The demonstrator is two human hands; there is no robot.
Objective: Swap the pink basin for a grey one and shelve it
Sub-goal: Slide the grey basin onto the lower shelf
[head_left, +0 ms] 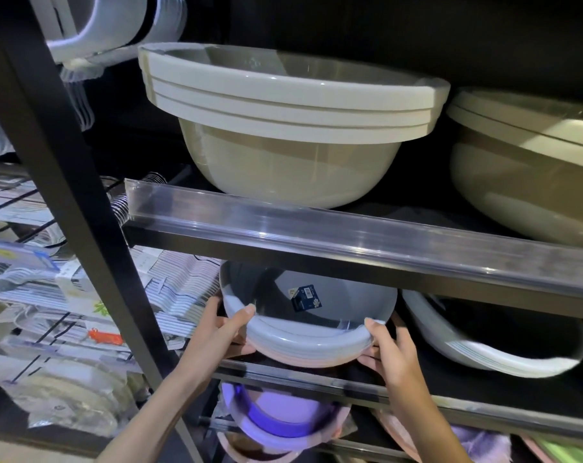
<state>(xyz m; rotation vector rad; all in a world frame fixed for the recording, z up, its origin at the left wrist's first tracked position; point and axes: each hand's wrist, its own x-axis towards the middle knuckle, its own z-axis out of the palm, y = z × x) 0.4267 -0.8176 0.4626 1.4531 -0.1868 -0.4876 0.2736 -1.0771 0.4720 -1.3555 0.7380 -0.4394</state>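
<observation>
A grey basin (337, 305) with a dark blue label inside sits on top of a nested stack on the middle shelf (317, 379), tilted toward me. Pink basin rims (303, 359) show beneath the grey rims at the bottom of that stack. My left hand (218, 332) grips the stack's left rim, thumb over the edge. On the stack's right rim, my right hand (388, 352) holds on with its thumb on top and fingers underneath.
Beige basins (283, 128) are stacked on the upper shelf behind a clear plastic rail (350, 225), with another beige basin (534, 162) to the right. White basins (484, 345) lie right of the stack. Purple and pink basins (276, 419) sit below. A black upright post (83, 212) separates hangers at left.
</observation>
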